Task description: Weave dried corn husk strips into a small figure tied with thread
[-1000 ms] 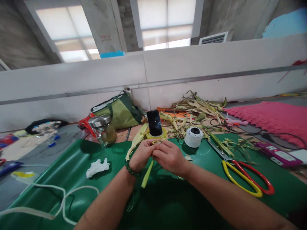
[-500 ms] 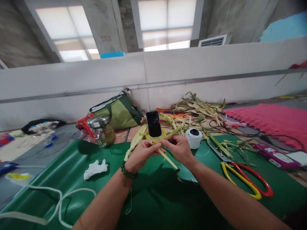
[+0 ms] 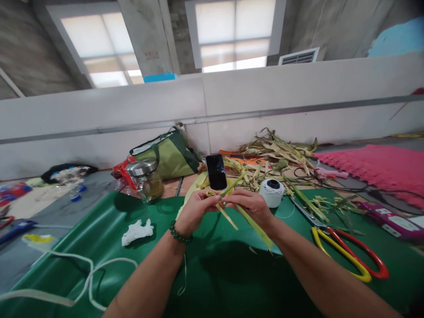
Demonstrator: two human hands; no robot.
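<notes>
My left hand (image 3: 196, 211), with a green bead bracelet at its wrist, pinches a folded corn husk strip (image 3: 229, 217) in front of the phone (image 3: 216, 171). The strip's narrow end points down and to the right. Close beside it, my right hand (image 3: 251, 206) has its fingertips closed on the same husk work. From under that hand a wider pale green husk strip (image 3: 256, 227) hangs toward the right forearm. Another green end sticks up between the hands. Fingers partly hide how the strips cross. A thin thread (image 3: 184, 277) dangles below my left wrist.
Scissors (image 3: 351, 251) with red and yellow handles lie at right, near a white thread spool (image 3: 272, 192). Dry husks (image 3: 281, 152) are heaped behind. A glass jar (image 3: 145, 181), green bag (image 3: 165, 154), crumpled tissue (image 3: 137, 232) and white cord (image 3: 79, 260) are at left.
The wider husk strip now hangs down and to the right from under my right hand. Both hands stay close together at the husk. The whole view has shifted slightly.
</notes>
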